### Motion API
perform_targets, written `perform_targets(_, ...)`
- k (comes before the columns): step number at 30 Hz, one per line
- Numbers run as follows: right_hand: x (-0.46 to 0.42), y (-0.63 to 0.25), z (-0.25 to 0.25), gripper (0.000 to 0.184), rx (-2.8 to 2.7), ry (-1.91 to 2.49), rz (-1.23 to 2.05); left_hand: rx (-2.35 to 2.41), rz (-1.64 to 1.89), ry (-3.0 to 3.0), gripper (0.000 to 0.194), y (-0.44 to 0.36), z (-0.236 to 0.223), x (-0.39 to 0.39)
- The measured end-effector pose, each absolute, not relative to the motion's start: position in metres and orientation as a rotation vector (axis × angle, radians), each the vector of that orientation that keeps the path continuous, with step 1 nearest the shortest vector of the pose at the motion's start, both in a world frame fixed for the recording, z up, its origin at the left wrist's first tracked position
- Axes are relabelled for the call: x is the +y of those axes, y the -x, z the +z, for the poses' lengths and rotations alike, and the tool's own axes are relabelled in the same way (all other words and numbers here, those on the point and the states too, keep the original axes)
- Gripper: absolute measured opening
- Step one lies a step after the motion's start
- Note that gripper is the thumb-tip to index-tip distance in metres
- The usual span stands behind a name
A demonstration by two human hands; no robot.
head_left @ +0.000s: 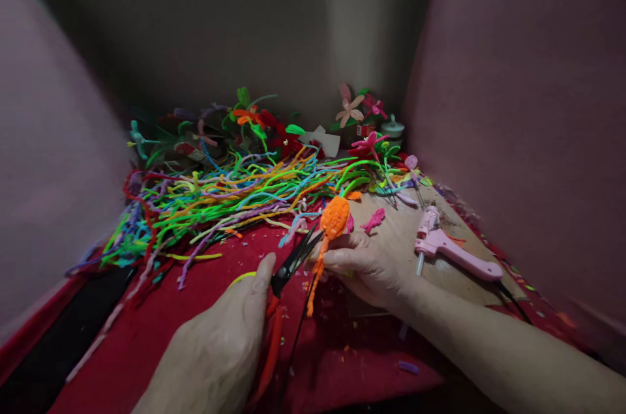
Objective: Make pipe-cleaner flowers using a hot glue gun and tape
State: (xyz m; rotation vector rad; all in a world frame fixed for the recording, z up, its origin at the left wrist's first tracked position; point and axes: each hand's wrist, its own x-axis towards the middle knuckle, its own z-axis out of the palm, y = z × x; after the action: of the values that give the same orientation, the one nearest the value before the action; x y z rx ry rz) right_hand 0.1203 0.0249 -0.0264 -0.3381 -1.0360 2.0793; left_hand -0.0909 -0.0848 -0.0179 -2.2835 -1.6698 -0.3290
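Note:
My left hand [220,336] is closed around the red handles of a pair of scissors [291,267]. Their dark blades point up and right, parted, with the tips at the narrow neck of an orange pipe cleaner piece [335,217]. That piece has a rounded, fuzzy oval top and a twisted tail hanging down. My right hand [359,264] pinches it just below the oval, fingers partly hidden behind the tail. A pink pipe cleaner piece [374,221] lies on the cardboard [391,215] beyond my right hand.
A heap of colourful pipe cleaners [244,192] spreads across the red cloth [210,290]. On the right, a pink glue gun [454,254] rests on the cardboard, its cord trailing off. Finished pipe cleaner flowers [349,111] and a small lidded jar [392,127] stand along the back wall.

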Motion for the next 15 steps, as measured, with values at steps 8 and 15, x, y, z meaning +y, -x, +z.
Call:
perform_targets(8,0.023,-0.121,-0.026,0.011,-1.049,0.396,2.131,-1.523,-0.257,2.374,0.064,0.086,-0.009,-0.085)
perform_targets(15,0.023,-0.120,-0.024,0.010,-1.050,0.396,2.148,-1.464,-0.258,2.381,0.072,0.085,-0.006,-0.085)
